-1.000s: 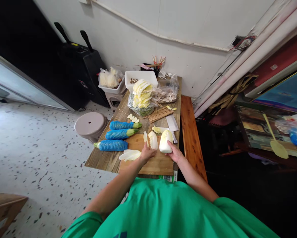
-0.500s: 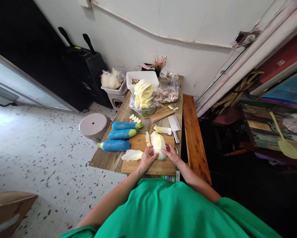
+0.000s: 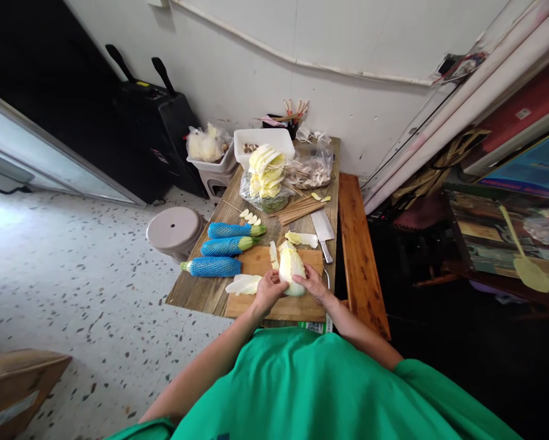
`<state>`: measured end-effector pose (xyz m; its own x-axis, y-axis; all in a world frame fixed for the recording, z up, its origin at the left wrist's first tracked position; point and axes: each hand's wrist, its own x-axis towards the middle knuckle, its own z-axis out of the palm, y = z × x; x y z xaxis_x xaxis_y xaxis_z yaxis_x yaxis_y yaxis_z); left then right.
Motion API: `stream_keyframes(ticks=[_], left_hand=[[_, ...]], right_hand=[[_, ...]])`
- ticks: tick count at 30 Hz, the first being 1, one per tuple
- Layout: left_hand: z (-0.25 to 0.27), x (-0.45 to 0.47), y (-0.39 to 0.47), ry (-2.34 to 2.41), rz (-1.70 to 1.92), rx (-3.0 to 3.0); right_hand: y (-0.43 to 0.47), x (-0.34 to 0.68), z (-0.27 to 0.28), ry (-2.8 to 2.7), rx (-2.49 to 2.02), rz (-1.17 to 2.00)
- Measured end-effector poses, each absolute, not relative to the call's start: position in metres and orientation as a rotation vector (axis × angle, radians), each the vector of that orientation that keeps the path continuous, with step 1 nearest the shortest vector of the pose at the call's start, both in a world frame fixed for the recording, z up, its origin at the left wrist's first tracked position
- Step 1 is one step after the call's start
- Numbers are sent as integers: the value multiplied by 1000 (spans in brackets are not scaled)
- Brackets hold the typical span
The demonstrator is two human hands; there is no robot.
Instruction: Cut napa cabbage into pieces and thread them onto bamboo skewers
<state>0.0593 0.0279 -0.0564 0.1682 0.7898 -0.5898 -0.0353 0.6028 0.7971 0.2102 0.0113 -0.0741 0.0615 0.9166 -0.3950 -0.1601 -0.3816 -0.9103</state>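
Below frame centre, my left hand (image 3: 269,289) and right hand (image 3: 314,283), fingers half-curled, hold the fat yellow-white cabbage (image 3: 291,266) (leaves probably tear); I'd grip its thick end.

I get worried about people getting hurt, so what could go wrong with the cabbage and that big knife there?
The cleaver lies close to the right edge of the table, so a bump from the right hand or arm might knock it off.

The cabbage is held between that hand and the left hand; it could slip if either lets go.

The nearest blue-netted vegetable reaches the table's left edge, so a nudge might roll it off.
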Motion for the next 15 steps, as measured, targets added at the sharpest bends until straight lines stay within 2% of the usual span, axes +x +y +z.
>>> stream_keyframes(ticks=[5, 15], left_hand=[[-61, 56, 28, 1366, 665, 712], [-62, 57, 63, 1279, 716, 728]], right_hand=[[10, 210, -71, -802, -1536, 1401], [7, 236, -93, -536, -1459, 1521]])
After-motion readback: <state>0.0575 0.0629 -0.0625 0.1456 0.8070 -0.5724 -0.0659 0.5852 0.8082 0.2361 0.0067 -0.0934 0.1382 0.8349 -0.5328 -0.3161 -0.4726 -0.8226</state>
